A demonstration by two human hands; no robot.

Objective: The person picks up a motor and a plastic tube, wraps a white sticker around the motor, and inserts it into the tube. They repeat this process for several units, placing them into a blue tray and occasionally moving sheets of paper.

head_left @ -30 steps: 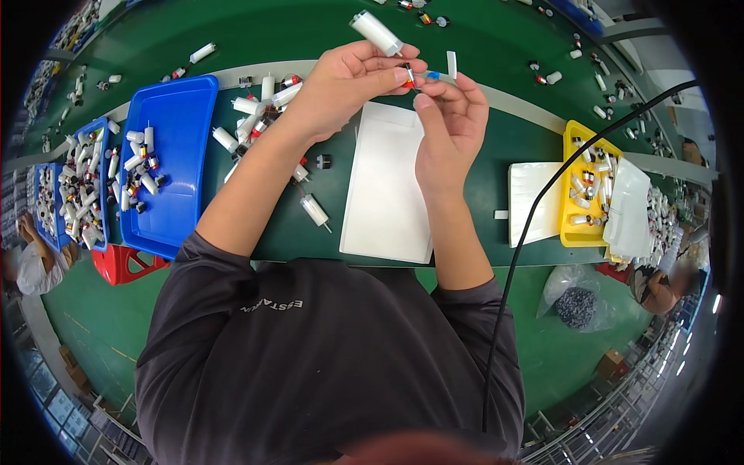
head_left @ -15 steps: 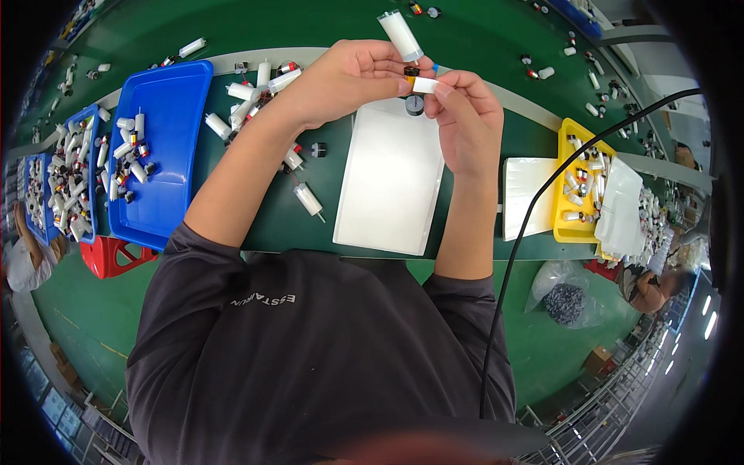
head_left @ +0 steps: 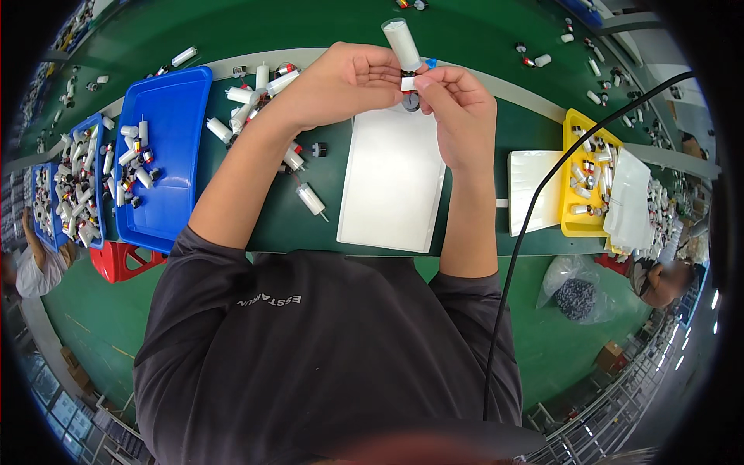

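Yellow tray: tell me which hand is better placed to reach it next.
Right, probably. The right hand is nearer the yellow tray, though busy at the white strip; the left hand is farther away, on the strip's other side.

Red stool, black cable, and a clear bag of seemingly small dark pieces.

One held white cylinder, three blue trays at left, one yellow tray, one black cable

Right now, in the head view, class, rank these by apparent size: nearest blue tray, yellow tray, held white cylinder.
Largest to smallest:
1. Nearest blue tray
2. Yellow tray, partly covered
3. Held white cylinder
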